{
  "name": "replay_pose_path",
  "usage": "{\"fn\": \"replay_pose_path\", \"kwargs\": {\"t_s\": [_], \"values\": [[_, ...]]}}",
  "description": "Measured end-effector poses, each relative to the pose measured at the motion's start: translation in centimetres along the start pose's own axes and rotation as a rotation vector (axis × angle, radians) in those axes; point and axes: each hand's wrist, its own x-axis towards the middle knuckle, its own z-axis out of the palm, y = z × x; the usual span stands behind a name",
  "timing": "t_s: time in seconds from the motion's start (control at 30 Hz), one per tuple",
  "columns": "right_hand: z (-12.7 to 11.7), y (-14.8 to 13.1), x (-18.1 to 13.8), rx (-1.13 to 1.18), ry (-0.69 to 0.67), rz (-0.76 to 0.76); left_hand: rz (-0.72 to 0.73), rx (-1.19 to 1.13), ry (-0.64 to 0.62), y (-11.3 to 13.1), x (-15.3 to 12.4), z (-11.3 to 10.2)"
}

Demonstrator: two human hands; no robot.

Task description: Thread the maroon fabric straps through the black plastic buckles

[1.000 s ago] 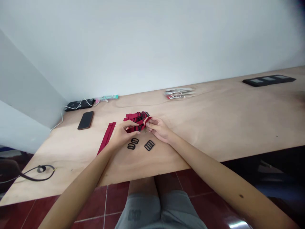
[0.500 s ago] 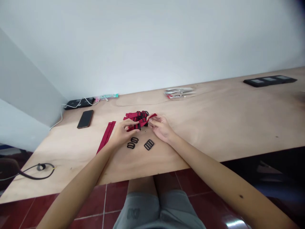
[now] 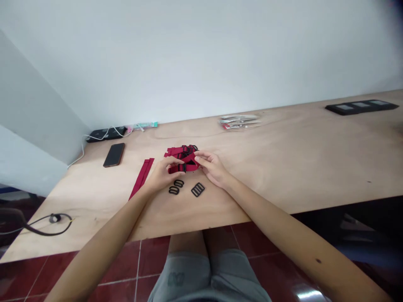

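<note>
A short red strap (image 3: 185, 164) with a black slider on it is pinched between both hands over the wooden table (image 3: 283, 167). My left hand (image 3: 163, 175) grips its left end; my right hand (image 3: 212, 167) grips its right end. Just behind them lies a small pile of red straps with black buckles (image 3: 181, 151). Two black rings (image 3: 175, 187) and a black rectangular slider (image 3: 197, 189) lie on the table just in front of my hands. Flat red strips (image 3: 142, 178) lie to the left of my left hand.
A black phone (image 3: 114, 154) lies at the left; behind it are a black power strip (image 3: 103, 135) with white cables and a teal pen. Packets (image 3: 239, 121) sit mid-back, a black tray (image 3: 362, 106) far right. A black cable (image 3: 47, 224) curls at the near-left edge.
My right hand pulled the strap's end up and out to the right, then brought it back down toward the left hand. The view shifted slightly.
</note>
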Motion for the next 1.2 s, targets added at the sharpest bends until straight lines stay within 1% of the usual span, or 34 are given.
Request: {"fn": "replay_pose_path", "kwargs": {"t_s": [0.13,0.2,0.33,0.47,0.6,0.83,1.2], "values": [[0.1,0.2,-0.2,-0.162,-0.118,-0.053,-0.071,-0.082,0.028,0.3,0.1,0.2],[0.2,0.0,-0.4,-0.200,-0.161,-0.060,-0.091,-0.148,0.044,0.3,0.2,0.3],[0.4,-0.5,-0.8,-0.190,-0.209,-0.048,-0.086,-0.268,0.048,0.0,0.1,0.6],[0.5,-0.5,-0.9,-0.177,-0.274,-0.008,-0.070,-0.297,0.015,-0.1,0.0,0.8],[0.5,-0.5,-1.0,-0.186,-0.277,-0.011,-0.068,-0.334,-0.012,-0.2,0.0,0.8],[0.6,-0.7,-1.1,-0.200,-0.303,-0.016,-0.067,-0.337,0.020,-0.6,0.0,0.5],[0.3,-0.4,-0.9,-0.271,-0.411,-0.053,-0.094,-0.402,-0.104,0.0,-0.1,0.4]]}}
